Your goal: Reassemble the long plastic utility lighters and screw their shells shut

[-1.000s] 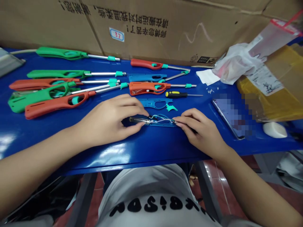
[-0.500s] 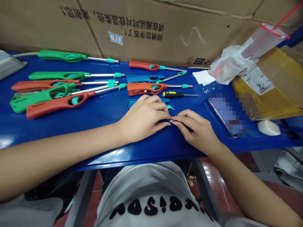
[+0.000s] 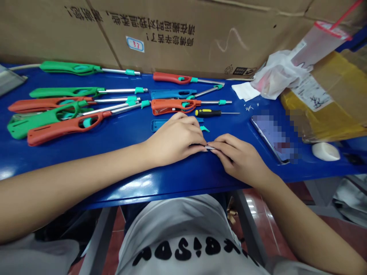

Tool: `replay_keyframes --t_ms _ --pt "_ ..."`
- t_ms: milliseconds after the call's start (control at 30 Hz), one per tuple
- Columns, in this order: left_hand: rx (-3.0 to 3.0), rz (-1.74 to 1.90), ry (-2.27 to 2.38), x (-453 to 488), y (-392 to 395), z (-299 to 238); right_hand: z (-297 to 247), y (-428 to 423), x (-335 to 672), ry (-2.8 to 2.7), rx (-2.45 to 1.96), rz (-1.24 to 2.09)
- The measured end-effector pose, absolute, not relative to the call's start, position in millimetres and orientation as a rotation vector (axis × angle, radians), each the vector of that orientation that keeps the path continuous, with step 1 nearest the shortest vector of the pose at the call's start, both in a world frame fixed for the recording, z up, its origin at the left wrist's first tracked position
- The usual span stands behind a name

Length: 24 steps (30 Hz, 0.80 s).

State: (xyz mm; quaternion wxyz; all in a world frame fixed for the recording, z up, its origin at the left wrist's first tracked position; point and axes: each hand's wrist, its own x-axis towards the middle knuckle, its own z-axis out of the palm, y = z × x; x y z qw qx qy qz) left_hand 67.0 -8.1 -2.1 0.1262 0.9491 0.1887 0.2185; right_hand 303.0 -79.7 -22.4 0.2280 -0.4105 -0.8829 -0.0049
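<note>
A small slim silvery piece [image 3: 210, 148] shows between the fingertips of both hands, just above the table's front part. My left hand [image 3: 177, 139] pinches its left end, back of the hand up. The fingers of my right hand [image 3: 241, 156] close on its right end. Most of the piece is hidden by the fingers. Behind my left hand lies a blue lighter shell half [image 3: 160, 125], partly covered, with a teal trigger [image 3: 204, 128] at its right. Farther back are an opened orange lighter [image 3: 172, 107] and a black-and-yellow screwdriver [image 3: 208, 113].
Several green and orange lighters [image 3: 69, 128] lie at the left. A blue lighter [image 3: 173, 94] and a red one [image 3: 172, 78] are at the back, before a cardboard box [image 3: 172, 23]. At the right are a phone [image 3: 268, 133], a white rounded object [image 3: 326, 152] and a yellow-taped parcel [image 3: 338, 103].
More of the silvery piece now shows between my fingertips, and the gap between the hands looks slightly wider. The view has shifted a little; the lighters on the table stay put.
</note>
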Motion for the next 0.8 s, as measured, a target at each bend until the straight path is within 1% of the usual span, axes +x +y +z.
replay_keyframes --t_ms 133,367,800 --pt "2.777 0.61 0.546 66.9 -9.5 -1.9 -19.1 -79.9 304.1 -2.477 -1.147 -0.112" --pt "2.782 0.649 0.546 66.8 -12.9 -5.6 -22.5 -80.3 302.6 -2.463 -1.189 -0.072" --pt "2.721 0.606 0.538 66.1 -10.8 -4.2 -23.8 -80.9 304.4 -2.433 -1.191 -0.039"
